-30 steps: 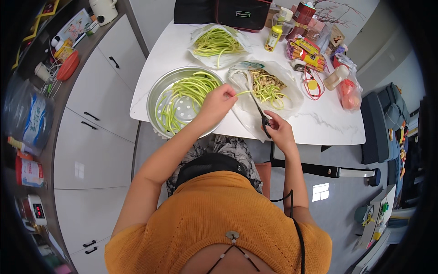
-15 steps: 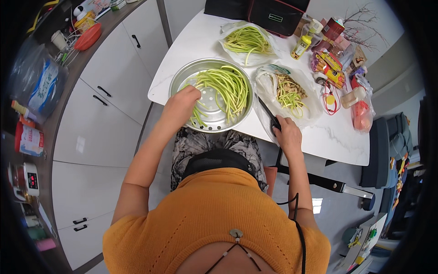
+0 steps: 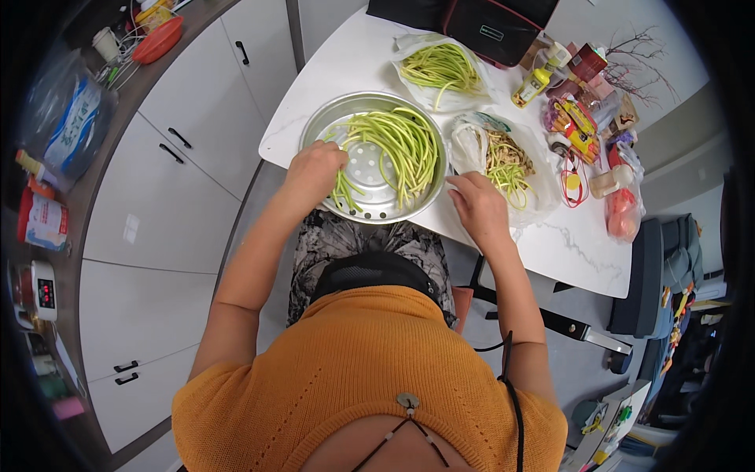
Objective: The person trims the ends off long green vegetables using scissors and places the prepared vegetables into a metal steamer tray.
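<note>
A round perforated metal pan sits at the table's near edge with long green garlic scapes curved inside it. At its left side my left hand is closed over the rim, on some scapes whose ends show below the fingers. My right hand is just right of the pan, against the near edge of a white plastic bag holding trimmed scraps. Its fingers are curled with the thumb close to them; what lies in them is hidden. Farther back, another open bag holds a bundle of scapes.
A yellow bottle, snack packs, a red cord and a bag of red items crowd the table's right side. A black box stands at the back. White cabinets line the left.
My right hand has moved up toward the pan's right rim, and the long black-handled tool beside it no longer shows. My left hand stays at the pan. The whole view has shifted slightly.
</note>
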Tool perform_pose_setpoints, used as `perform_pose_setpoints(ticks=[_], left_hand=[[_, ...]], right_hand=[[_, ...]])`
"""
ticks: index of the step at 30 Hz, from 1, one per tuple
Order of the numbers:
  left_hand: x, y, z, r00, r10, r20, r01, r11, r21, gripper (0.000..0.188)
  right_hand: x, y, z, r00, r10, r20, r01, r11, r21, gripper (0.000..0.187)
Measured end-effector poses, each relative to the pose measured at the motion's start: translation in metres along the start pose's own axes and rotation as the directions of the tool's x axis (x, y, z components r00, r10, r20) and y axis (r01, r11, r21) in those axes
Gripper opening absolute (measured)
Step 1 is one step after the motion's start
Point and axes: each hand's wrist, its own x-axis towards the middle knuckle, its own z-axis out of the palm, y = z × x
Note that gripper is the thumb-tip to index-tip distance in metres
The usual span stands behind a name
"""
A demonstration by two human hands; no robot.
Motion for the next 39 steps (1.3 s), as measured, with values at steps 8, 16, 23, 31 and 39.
perform_pose_setpoints(ticks=[8, 16, 23, 31, 39], left_hand=[[-0.013, 0.0, 0.002, 0.961, -0.181, -0.207, 0.14, 0.97, -0.197, 0.014], [-0.017, -0.004, -0.018, 0.844, -0.393, -0.364, 0.214, 0.87, -0.444, 0.012], [-0.015, 0.005, -0.011, 0.855, -0.414, -0.314, 0.188, 0.81, -0.556, 0.012], [-0.008, 0.008, 0.005, 0.888, -0.372, -0.272, 0.162, 0.805, -0.571, 0.013], [-0.006, 0.008, 0.018, 0.885, -0.333, -0.327, 0.135, 0.854, -0.503, 0.012]], right_hand=[[0.05, -0.034, 0.045, 0.96, -0.246, 0.137, 0.243, 0.969, 0.04, 0.018], [0.066, -0.034, 0.071, 0.948, -0.098, 0.302, 0.163, 0.966, -0.198, 0.015], [0.07, -0.021, 0.054, 0.991, 0.089, 0.102, -0.121, 0.918, 0.377, 0.022], [0.075, -0.003, 0.039, 0.838, 0.339, 0.428, -0.526, 0.29, 0.799, 0.029], [0.071, 0.006, 0.041, 0.923, 0.121, 0.365, -0.385, 0.251, 0.888, 0.041]])
